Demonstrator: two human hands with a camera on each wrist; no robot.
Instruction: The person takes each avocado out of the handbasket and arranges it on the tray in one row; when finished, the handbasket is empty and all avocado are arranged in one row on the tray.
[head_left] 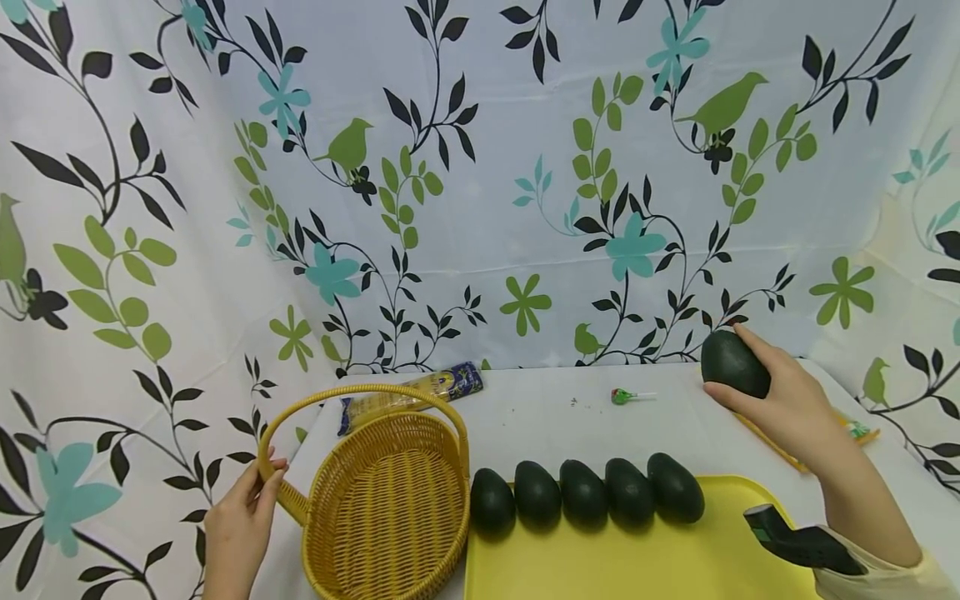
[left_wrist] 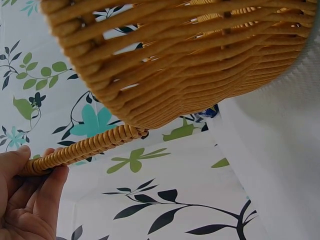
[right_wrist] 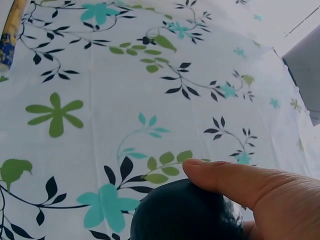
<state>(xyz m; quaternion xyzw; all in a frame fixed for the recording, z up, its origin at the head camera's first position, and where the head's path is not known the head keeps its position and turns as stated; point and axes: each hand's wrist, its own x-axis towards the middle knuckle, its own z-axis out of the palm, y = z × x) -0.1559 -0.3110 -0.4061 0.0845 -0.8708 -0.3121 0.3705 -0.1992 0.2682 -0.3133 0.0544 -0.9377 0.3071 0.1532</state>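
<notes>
On the left, my left hand [head_left: 238,521] grips the handle of a yellow wicker basket [head_left: 310,533]. The left wrist view shows thumb and fingers of the left hand [left_wrist: 31,195] round the handle [left_wrist: 90,149], with the woven basket side above. At the right, my right hand [head_left: 787,400] holds a dark green avocado [head_left: 733,364] in the air, above the table. In the right wrist view the thumb [right_wrist: 225,177] lies along the avocado [right_wrist: 182,212]. Several more avocados [head_left: 585,496] stand in a row along the far edge of a yellow tray [head_left: 600,562].
Behind the basket lies a long clear packet with a blue end [head_left: 457,382]. A wrapped lollipop [head_left: 622,397] is on the white table [head_left: 547,417]. Beneath the right arm is an orange-edged item [head_left: 772,442], partly hidden. A patterned curtain [head_left: 480,208] hangs behind.
</notes>
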